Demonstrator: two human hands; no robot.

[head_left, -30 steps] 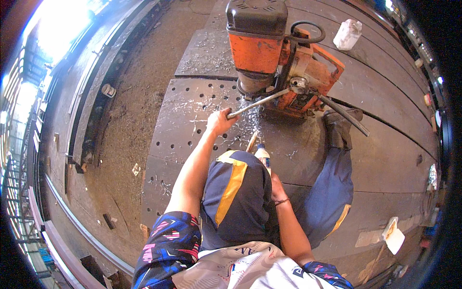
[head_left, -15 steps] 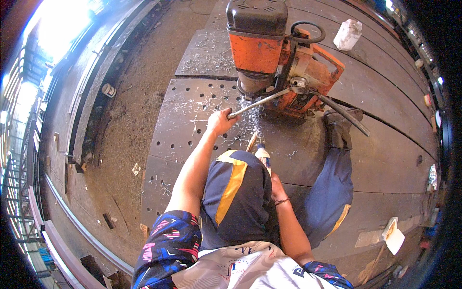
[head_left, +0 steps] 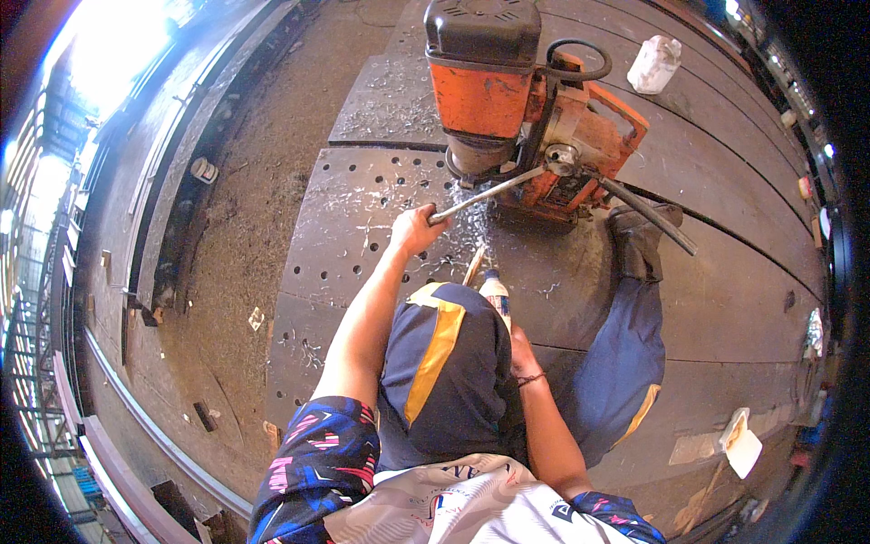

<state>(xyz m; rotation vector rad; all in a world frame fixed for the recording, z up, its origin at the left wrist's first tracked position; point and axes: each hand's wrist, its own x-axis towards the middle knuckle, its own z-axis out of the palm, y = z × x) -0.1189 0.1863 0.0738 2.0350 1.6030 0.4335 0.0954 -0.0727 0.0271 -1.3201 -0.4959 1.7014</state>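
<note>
An orange and black magnetic drill (head_left: 480, 95) stands upright on a dark steel plate (head_left: 313, 227) with rows of drilled holes. My left hand (head_left: 417, 228) is wrapped round the end of the drill's feed handle (head_left: 494, 191), a metal bar slanting down to the left from the hub. Beside my raised knee, my right hand (head_left: 521, 352) grips a small bottle (head_left: 496, 295) with a dark cap, its tip toward the drill's base. My knee hides part of that hand. Metal shavings (head_left: 478, 227) lie heaped under the drill. A thin wooden stick (head_left: 474, 266) shows beside the bottle.
A second handle bar (head_left: 652, 218) juts right from the drill, above my boot (head_left: 639, 245). A white jug (head_left: 654, 65) stands at the far right. A white container (head_left: 741, 444) lies at the near right. Left of the plate, a small bucket (head_left: 205, 170) is on the dirt floor.
</note>
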